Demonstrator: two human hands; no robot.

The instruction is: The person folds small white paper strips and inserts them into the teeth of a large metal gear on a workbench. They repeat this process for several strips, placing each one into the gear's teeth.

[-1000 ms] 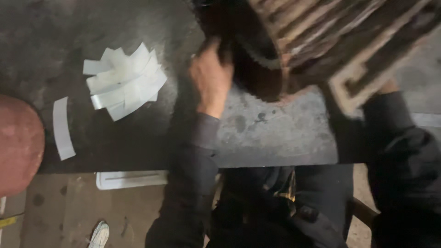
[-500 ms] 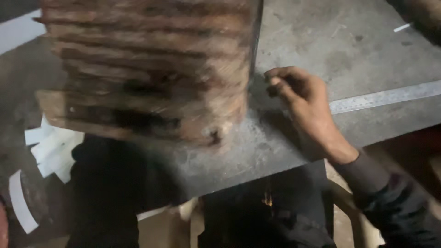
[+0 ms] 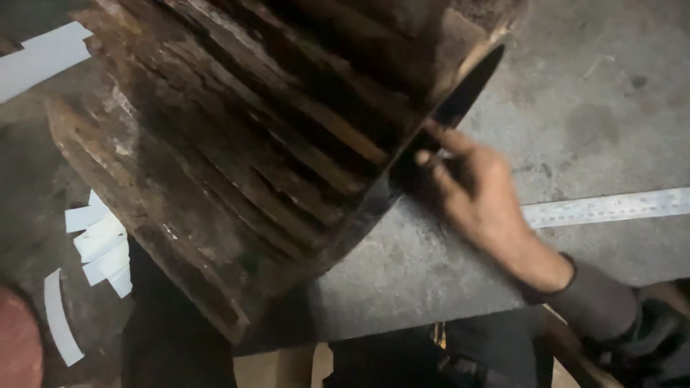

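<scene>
One big rusty finned motor housing (image 3: 244, 158) hogs the grey workbench (image 3: 575, 93), tilted. Right hand (image 3: 478, 194) curls loosely against its dark rim; left hand's hidden, can't tell. Steel ruler (image 3: 607, 208) lies right of it, bare bench beyond.

We've got a big rusty finned metal housing (image 3: 251, 158) tilted over the left & centre of the grey bench (image 3: 596, 93), blocking nearly all passage there, w/ our right hand (image 3: 478, 190) pressed against its dark lower-right edge. Free room lies to the right: bare bench top above the hand and beyond it, bounded lower down only by a flat steel ruler (image 3: 611, 207) lying near the bench edge. On the left, only a narrow gap, cluttered w/ white paper strips (image 3: 100, 241) and a reddish round object (image 3: 18, 338) at the corner.
</scene>
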